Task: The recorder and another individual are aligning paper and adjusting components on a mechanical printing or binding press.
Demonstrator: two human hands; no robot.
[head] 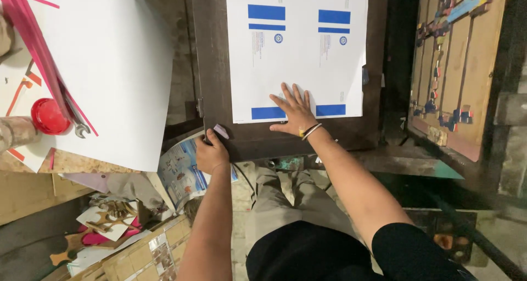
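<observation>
A large white sheet [110, 67] covered the bench [33, 193] at the left, its near corner hanging over the edge. The dark wooden platen [214, 67] in the middle carried the printed white sheet [299, 67], which bore blue bars and small blue round marks. To the right stood a wooden die board [455, 67] with coloured pads fixed along its strips, well apart from both hands. The right hand [296, 113] lay flat and wide on the near edge of the printed sheet, fingers spread between the two lower blue bars, a bangle [311, 131] round the wrist. The left hand [211, 152] was curled shut round the platen's near left corner, just beside a small pale tab [221, 131]; whether the fingers touched that tab could not be told. Under that hand lay a printed leaflet [181, 174] with pictures. On the left bench a red round cap [48, 116] sat beside a spanner [79, 128] and pink strips [33, 34]. Lower down lay wooden offcuts [112, 215]
</observation>
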